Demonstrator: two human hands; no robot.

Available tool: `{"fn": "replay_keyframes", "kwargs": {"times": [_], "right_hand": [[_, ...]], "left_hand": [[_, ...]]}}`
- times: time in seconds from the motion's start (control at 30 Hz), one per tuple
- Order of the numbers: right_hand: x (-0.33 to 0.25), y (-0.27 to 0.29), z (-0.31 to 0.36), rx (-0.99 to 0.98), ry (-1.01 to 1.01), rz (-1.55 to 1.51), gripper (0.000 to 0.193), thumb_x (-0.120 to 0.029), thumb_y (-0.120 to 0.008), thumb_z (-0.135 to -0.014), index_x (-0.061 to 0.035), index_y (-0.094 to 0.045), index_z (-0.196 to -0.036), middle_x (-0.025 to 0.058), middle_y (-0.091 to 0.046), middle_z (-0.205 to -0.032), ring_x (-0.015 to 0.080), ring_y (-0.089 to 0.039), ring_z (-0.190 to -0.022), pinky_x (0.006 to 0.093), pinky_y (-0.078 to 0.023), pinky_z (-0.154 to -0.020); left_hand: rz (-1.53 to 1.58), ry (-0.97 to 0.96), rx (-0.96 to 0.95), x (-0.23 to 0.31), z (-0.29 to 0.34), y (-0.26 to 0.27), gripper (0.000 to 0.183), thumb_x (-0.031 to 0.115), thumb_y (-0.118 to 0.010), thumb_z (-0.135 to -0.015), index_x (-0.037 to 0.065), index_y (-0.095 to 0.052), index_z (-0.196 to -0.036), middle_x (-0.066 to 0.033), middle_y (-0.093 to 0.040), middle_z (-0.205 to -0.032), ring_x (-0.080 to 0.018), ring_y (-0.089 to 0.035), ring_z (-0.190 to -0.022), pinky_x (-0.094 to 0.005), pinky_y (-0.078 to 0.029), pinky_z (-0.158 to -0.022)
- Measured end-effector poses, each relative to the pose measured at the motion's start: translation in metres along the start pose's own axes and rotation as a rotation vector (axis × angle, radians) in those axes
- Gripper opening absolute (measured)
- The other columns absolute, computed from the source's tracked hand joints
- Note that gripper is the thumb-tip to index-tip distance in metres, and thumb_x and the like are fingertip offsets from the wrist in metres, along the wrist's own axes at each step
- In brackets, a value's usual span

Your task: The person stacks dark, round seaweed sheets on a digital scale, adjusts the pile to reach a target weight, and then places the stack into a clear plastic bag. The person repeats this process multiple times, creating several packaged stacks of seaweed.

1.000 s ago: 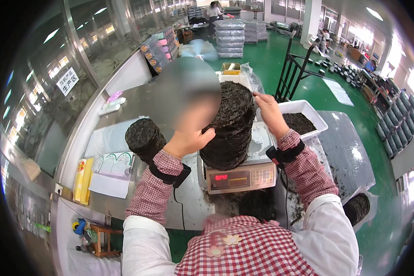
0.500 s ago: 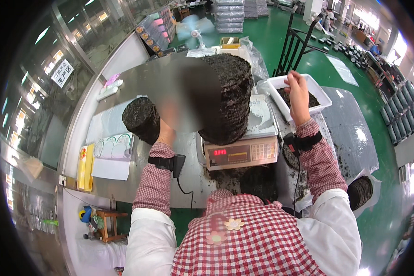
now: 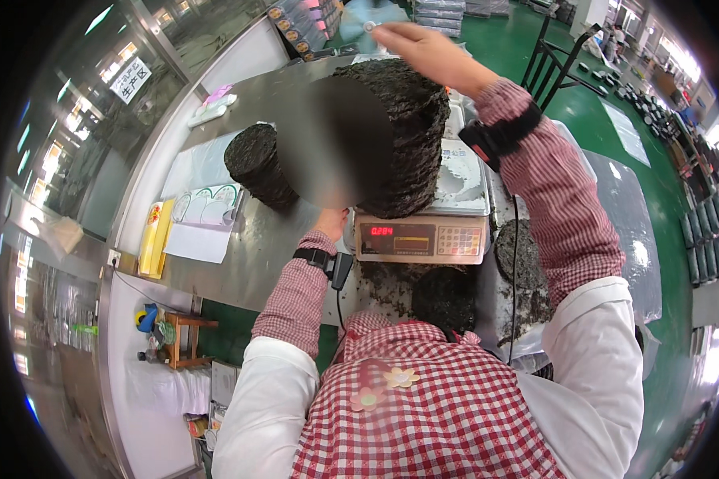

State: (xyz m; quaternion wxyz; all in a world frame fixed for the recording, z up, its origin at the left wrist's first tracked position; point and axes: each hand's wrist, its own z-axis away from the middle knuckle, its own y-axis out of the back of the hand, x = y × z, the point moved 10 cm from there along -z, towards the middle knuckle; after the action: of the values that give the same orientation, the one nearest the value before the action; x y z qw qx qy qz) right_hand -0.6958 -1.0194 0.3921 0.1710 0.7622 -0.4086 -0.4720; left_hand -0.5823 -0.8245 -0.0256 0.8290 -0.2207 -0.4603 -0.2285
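Counter [image 3: 248,263] first, a long steel run with a green floor [image 3: 583,120] on the far right and glass panels off to the left. On it, the big dark stack of pressed seaweed sheets [image 3: 411,120] sits on the digital scale [image 3: 419,238], red readout lit. Right hand [image 3: 423,49] is stretched over the stack's top, fingers extended flat, holding nothing. Left hand [image 3: 331,222] tucks under the stack's near edge by the scale; its fingers are hidden, can't tell their grip. Left of that hand stands a smaller seaweed stack [image 3: 256,164]; further left, a yellow box [image 3: 153,238] and white papers [image 3: 200,239].
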Motion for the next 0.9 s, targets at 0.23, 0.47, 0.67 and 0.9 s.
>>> {"fn": "replay_keyframes", "kwargs": {"times": [0.23, 0.47, 0.67, 0.9], "right_hand": [[0.065, -0.087, 0.030, -0.319, -0.245, 0.567, 0.083, -0.080, -0.038, -0.087, -0.0285, -0.038, -0.152, 0.0205, -0.028, -0.159, 0.0479, -0.020, -0.146, 0.0596, -0.015, -0.117], [0.034, -0.110, 0.034, -0.101, -0.171, 0.181, 0.065, -0.050, -0.057, -0.095, -0.0181, -0.044, -0.149, 0.0187, -0.031, -0.158, 0.0396, -0.022, -0.148, 0.0472, -0.018, -0.120], [-0.039, -0.180, 0.019, 0.013, -0.121, -0.021, 0.059, -0.035, -0.044, -0.103, -0.0048, -0.034, -0.152, 0.0161, -0.024, -0.161, 0.0301, -0.017, -0.151, 0.0405, -0.014, -0.121], [-0.063, -0.351, 0.084, 0.060, -0.285, -0.311, 0.077, -0.049, -0.036, -0.100, 0.0017, -0.018, -0.155, 0.0202, -0.010, -0.162, 0.0333, -0.010, -0.151, 0.0431, -0.009, -0.122]], "left_hand": [[0.169, -0.153, -0.250, 0.024, 0.011, -0.058, 0.087, 0.071, -0.020, -0.098, 0.003, -0.037, -0.150, -0.0061, -0.043, -0.151, -0.0243, -0.042, -0.134, -0.0411, -0.026, -0.115], [0.539, -0.193, -0.297, 0.018, 0.005, -0.028, 0.072, 0.059, -0.021, -0.104, 0.007, -0.031, -0.153, -0.0069, -0.040, -0.154, -0.0215, -0.040, -0.139, -0.0399, -0.030, -0.116], [0.836, -0.253, -0.430, 0.102, 0.066, 0.119, 0.071, 0.059, -0.029, -0.103, 0.008, -0.032, -0.152, -0.0053, -0.038, -0.155, -0.0264, -0.038, -0.141, -0.0452, -0.031, -0.116], [0.631, -0.088, -0.353, 0.075, 0.077, 0.316, 0.074, 0.062, -0.035, -0.101, 0.002, -0.048, -0.141, -0.0106, -0.057, -0.138, -0.0213, -0.055, -0.125, -0.0376, -0.043, -0.108]]}}
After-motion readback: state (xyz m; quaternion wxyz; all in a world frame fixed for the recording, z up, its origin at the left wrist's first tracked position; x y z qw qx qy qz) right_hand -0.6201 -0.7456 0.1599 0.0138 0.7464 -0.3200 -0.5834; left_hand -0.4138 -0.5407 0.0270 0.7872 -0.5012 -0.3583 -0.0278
